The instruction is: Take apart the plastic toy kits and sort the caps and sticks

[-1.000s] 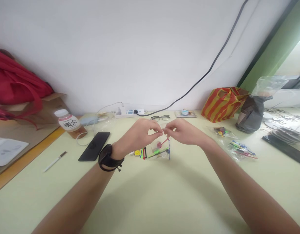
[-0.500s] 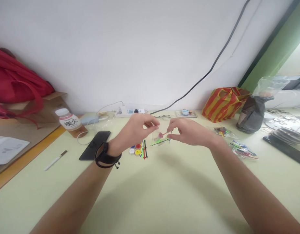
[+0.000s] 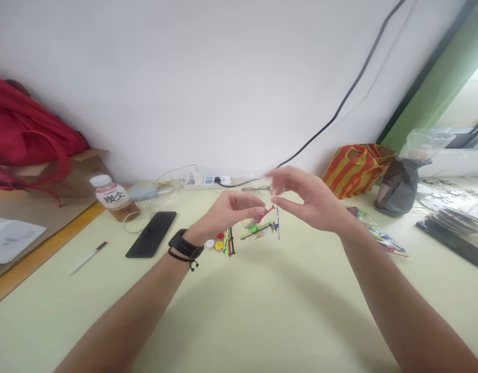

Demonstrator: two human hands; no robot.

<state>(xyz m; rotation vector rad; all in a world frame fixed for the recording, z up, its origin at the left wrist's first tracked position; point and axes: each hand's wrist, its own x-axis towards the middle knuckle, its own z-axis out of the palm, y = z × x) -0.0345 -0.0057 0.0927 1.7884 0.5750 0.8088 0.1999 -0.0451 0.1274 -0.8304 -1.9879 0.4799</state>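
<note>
My left hand point(image 3: 239, 212), with a black watch at its wrist, pinches a small clear plastic bag point(image 3: 258, 225) above the table. Red, green and blue plastic pieces show in it, some arrow-shaped. Just right of the bag, my right hand point(image 3: 305, 199) has thumb and fingers apart, the fingertips blurred by motion. Whether it still touches the bag's edge is hard to see. Beneath my left hand, several arrow-shaped pieces point(image 3: 229, 243) in red, black, green and white lie side by side. Small round discs point(image 3: 219, 246) in yellow, white and red lie beside them.
At left are a phone point(image 3: 151, 234), a pen point(image 3: 88, 258) and a drink bottle point(image 3: 115, 198). A power strip point(image 3: 206, 181) and glasses point(image 3: 261, 189) lie by the wall. Bagged coloured pieces point(image 3: 387, 241), a striped bag point(image 3: 357, 168) and a dark bag point(image 3: 398, 186) are at right.
My left hand has moved right and taken hold of the plastic bag. My right hand has opened from its pinch and risen slightly.
</note>
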